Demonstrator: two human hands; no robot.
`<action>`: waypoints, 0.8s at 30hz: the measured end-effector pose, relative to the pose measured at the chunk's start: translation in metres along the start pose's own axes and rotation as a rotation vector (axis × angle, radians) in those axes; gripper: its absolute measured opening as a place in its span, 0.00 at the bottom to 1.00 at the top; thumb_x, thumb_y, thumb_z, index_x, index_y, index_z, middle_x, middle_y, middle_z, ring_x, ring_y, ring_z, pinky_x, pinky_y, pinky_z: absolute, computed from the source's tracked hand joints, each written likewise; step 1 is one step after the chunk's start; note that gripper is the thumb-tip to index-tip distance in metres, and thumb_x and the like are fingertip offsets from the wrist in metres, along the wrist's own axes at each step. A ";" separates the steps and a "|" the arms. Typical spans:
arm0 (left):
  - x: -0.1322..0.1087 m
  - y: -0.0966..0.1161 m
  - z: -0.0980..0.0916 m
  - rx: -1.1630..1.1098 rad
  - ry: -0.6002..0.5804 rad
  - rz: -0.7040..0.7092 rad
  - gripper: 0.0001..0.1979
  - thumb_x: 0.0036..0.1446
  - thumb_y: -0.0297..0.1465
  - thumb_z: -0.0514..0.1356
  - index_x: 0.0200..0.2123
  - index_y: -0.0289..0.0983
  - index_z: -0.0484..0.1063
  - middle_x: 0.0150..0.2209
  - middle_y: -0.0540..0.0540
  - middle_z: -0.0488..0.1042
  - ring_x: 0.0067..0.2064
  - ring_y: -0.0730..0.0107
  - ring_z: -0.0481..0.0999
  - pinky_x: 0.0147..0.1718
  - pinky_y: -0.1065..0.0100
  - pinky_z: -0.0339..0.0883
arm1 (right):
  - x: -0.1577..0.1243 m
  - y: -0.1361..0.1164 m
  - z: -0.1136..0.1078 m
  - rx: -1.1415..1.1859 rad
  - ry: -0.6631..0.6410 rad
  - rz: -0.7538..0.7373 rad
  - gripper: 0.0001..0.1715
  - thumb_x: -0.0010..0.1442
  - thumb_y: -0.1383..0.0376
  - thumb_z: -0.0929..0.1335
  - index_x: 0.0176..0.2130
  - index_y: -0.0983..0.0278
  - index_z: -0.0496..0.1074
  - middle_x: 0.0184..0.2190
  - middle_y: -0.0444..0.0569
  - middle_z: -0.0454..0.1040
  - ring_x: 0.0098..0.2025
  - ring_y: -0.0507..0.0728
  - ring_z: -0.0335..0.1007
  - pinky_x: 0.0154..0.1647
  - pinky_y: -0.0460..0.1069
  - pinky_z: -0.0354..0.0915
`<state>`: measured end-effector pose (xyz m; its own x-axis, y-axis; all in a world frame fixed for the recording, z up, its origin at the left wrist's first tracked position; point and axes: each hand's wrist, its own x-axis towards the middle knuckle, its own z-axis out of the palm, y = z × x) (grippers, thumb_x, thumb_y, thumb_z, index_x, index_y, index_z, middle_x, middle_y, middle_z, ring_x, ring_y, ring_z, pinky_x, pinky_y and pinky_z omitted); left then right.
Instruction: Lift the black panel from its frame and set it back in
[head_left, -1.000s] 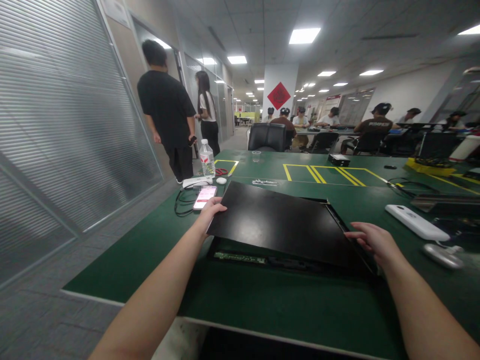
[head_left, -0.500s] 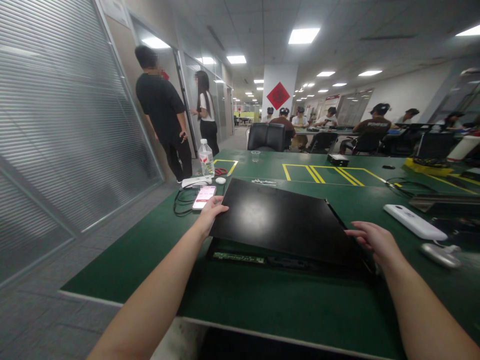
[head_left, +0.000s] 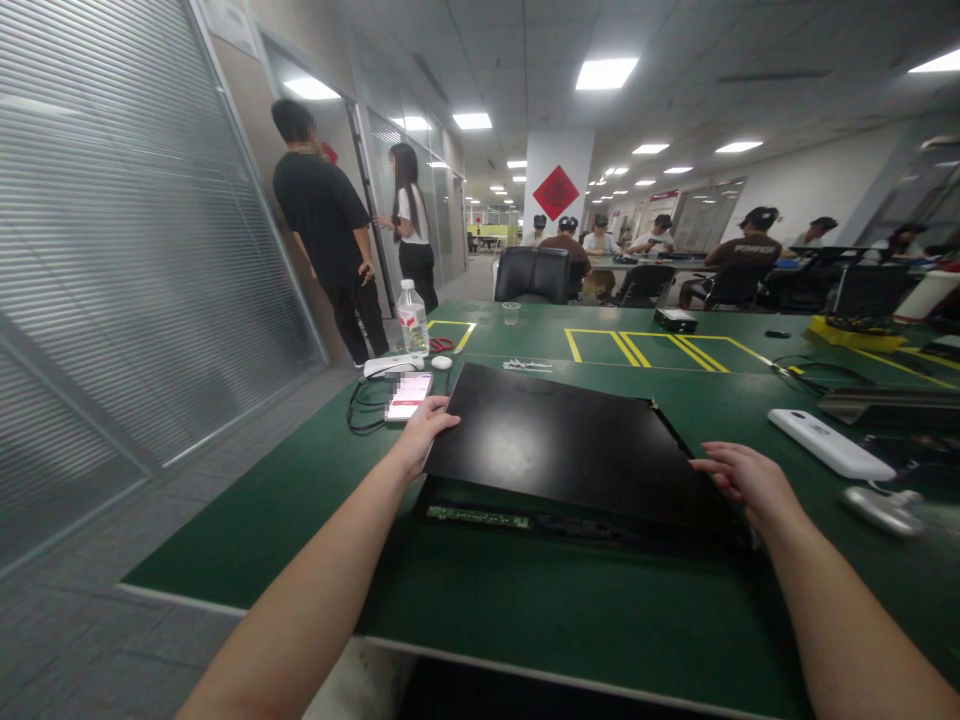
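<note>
A glossy black screen panel [head_left: 555, 440] slants over a dark frame [head_left: 637, 530] lying on the green table. Its left side is raised off the frame, and a strip of green circuit board [head_left: 478, 517] shows beneath the near edge. My left hand [head_left: 426, 432] grips the panel's left edge, thumb on top and the other fingers partly hidden under it. At the right edge, my right hand [head_left: 742, 480] has its bent fingers closed against the panel's rim; its thumb is hard to see.
Left of the panel are a lit phone [head_left: 409, 396], cables, a water bottle [head_left: 412, 318] and red-handled scissors [head_left: 441, 344]. Small metal pieces [head_left: 527, 366] lie behind it. To the right sit a white power bank [head_left: 829, 444] and a silver mouse-like object [head_left: 883, 510]. Several people are farther back.
The panel's far left corner has dropped slightly and shifted a little to the right, with my left hand following. My right hand stays almost in place.
</note>
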<state>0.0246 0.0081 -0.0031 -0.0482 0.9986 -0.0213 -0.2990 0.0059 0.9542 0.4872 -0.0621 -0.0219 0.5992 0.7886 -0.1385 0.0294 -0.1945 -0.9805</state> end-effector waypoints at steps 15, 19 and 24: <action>-0.004 -0.001 0.000 0.018 -0.039 -0.091 0.24 0.37 0.24 0.72 0.39 0.37 0.70 0.31 0.47 0.81 0.30 0.65 0.80 0.33 0.66 0.73 | -0.010 -0.007 0.005 -0.071 0.032 -0.045 0.12 0.49 0.66 0.71 0.36 0.65 0.75 0.25 0.55 0.79 0.18 0.49 0.59 0.17 0.44 0.53; -0.004 -0.001 0.000 0.015 -0.035 -0.086 0.25 0.37 0.24 0.73 0.39 0.37 0.69 0.32 0.47 0.82 0.30 0.65 0.81 0.33 0.66 0.73 | -0.010 -0.006 0.006 -0.157 0.043 -0.086 0.12 0.48 0.65 0.70 0.36 0.65 0.76 0.27 0.55 0.79 0.23 0.53 0.67 0.20 0.45 0.58; -0.004 -0.002 0.000 0.017 -0.043 -0.087 0.24 0.37 0.23 0.73 0.39 0.38 0.69 0.32 0.48 0.82 0.30 0.66 0.80 0.33 0.66 0.73 | -0.004 -0.001 0.003 -0.258 0.046 -0.113 0.14 0.48 0.63 0.71 0.37 0.64 0.78 0.29 0.53 0.80 0.25 0.54 0.69 0.25 0.47 0.61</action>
<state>0.0259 0.0037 -0.0051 0.0183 0.9956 -0.0920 -0.2837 0.0934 0.9543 0.4823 -0.0635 -0.0207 0.6156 0.7878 -0.0182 0.2975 -0.2537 -0.9204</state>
